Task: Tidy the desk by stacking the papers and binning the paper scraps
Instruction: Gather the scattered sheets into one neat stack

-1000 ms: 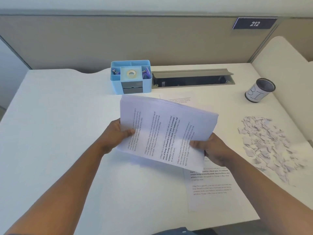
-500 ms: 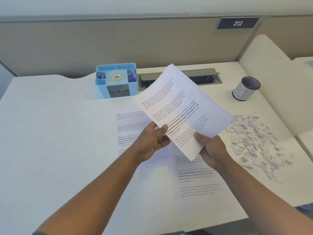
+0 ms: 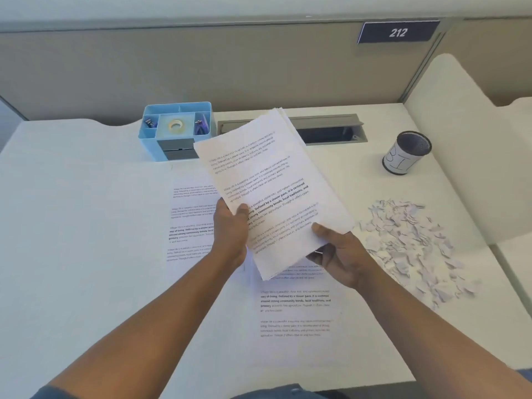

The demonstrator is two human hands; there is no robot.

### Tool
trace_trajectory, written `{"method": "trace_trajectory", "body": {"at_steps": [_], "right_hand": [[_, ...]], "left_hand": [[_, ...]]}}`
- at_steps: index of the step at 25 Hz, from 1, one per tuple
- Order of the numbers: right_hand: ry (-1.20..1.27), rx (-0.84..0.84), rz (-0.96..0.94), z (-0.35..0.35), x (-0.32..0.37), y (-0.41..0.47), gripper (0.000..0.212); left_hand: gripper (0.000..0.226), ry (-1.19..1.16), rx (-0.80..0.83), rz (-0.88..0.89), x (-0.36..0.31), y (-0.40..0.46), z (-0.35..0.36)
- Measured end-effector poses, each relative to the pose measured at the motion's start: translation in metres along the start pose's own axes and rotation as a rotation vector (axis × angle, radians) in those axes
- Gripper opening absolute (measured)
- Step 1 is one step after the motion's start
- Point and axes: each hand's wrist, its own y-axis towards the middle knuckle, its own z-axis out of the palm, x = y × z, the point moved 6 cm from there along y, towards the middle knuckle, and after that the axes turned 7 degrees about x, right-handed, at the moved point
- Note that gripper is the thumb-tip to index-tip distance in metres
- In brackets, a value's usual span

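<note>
Two printed sheets [image 3: 293, 312] are lying flat on the desk [image 3: 72, 254] nearest the person. Above them, the left hand [image 3: 230, 234] and right hand [image 3: 336, 254] are gripping a tilted stack of papers [image 3: 270, 191]. Paper scraps [image 3: 408, 243] are lying heaped rightward, the bin [image 3: 406, 154] standing beyond.

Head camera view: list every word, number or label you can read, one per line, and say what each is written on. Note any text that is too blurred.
"212": dark sign on the partition.
"BI": handwritten white label on the mesh cup; any further letters are hidden round the side.
"Defined by a slower pace, it is centered": bold line on the held stack of papers; its finer print is mostly blurred.
"Defined by a slower pace": bold line on the near loose sheet.
Far loose sheet: too blurred.
</note>
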Motion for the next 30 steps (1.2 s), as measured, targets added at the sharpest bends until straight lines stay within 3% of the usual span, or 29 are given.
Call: {"method": "trace_trajectory", "body": {"at_steps": [2,5,9,13,21,24,27,30], "right_hand": [[0.042,0.025,0.034,-0.027,0.020,-0.007,0.046],[-0.081,0.105,0.079,-0.057,0.042,-0.013,0.037],[-0.245,0.162,0.174,-0.068,0.024,-0.012,0.038],[-0.156,0.167,0.244,-0.077,-0.008,-0.017,0.043],[-0.270,0.171,0.262,-0.081,-0.018,-0.020,0.039],[-0.314,0.082,0.222,-0.090,-0.005,-0.014,0.038],[-0.327,-0.013,0.187,-0.108,0.010,-0.009,0.034],[-0.270,-0.066,0.174,-0.123,0.013,-0.006,0.035]], "left_hand": [[0.030,0.078,0.021,-0.010,0.006,-0.001,-0.003],[0.030,0.194,0.141,-0.043,0.020,-0.017,0.002],[0.027,0.326,0.296,-0.099,0.048,-0.042,0.015],[0.024,0.342,0.324,-0.164,0.066,-0.061,0.017],[0.025,0.286,0.339,-0.237,0.090,-0.078,0.016],[0.012,0.283,0.208,-0.229,0.087,-0.080,0.011],[0.032,0.569,-0.100,-0.227,0.089,-0.078,-0.015],[0.058,0.923,-0.107,-0.310,0.097,-0.081,-0.026]]}}
